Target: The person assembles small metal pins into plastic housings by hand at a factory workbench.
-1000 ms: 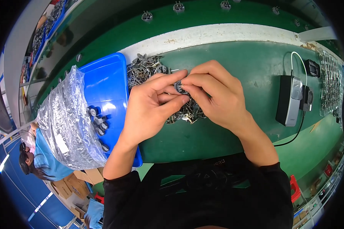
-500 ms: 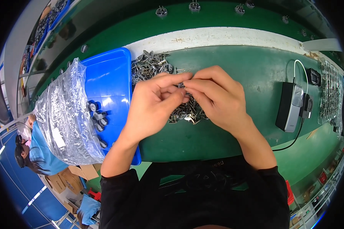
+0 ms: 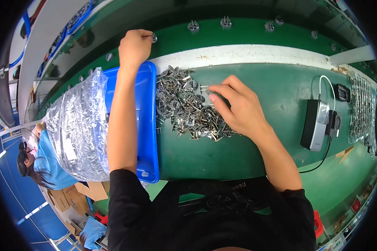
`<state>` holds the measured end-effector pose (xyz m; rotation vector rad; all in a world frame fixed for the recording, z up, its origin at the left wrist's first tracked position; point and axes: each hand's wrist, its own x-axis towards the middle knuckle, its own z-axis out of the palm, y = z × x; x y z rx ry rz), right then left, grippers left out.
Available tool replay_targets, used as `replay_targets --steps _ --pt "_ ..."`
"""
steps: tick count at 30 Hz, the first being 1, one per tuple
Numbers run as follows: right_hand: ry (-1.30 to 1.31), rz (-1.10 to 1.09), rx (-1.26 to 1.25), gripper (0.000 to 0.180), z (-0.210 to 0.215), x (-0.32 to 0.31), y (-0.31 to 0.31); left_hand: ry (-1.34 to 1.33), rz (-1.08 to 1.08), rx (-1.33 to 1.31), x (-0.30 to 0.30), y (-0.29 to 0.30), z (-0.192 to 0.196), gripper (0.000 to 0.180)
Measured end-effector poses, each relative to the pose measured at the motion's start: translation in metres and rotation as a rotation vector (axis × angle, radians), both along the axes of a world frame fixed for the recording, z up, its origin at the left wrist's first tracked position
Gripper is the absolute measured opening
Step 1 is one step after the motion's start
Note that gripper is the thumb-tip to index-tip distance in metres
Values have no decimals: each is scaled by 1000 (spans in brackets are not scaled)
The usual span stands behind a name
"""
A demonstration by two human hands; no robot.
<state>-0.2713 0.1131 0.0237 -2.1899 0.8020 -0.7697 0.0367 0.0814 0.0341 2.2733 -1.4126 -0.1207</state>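
Note:
My left hand (image 3: 135,47) reaches far over the blue tray to the green strip behind the white rail. Its fingers pinch a small round plug part (image 3: 154,38) with a grey body. My right hand (image 3: 240,104) is at the top right edge of a heap of similar parts (image 3: 184,102), dark round bases with metal pins. Its thumb and forefinger close around another pin plug part (image 3: 205,88) lying there, pins pointing left. The fingertips partly cover that part's body.
The blue tray (image 3: 153,125) stands left of the heap, a clear plastic bag (image 3: 77,125) across it. Several parts stand along the green strip (image 3: 171,42) behind the white rail (image 3: 238,52). A black-and-grey box (image 3: 316,125) with cables sits right. A person in blue (image 3: 52,154) is far left.
My hands have separated from working together above the heap. The left has swung out to the far strip with a plug part; the right has shifted slightly to a part at the heap's edge.

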Motion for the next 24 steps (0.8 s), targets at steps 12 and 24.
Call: replay_targets --steps 12,24 --pt "230 61 202 17 13 -25 -12 -387 166 148 46 14 8 33" --pt "153 9 71 16 13 -33 -19 -136 86 55 20 26 14 32"
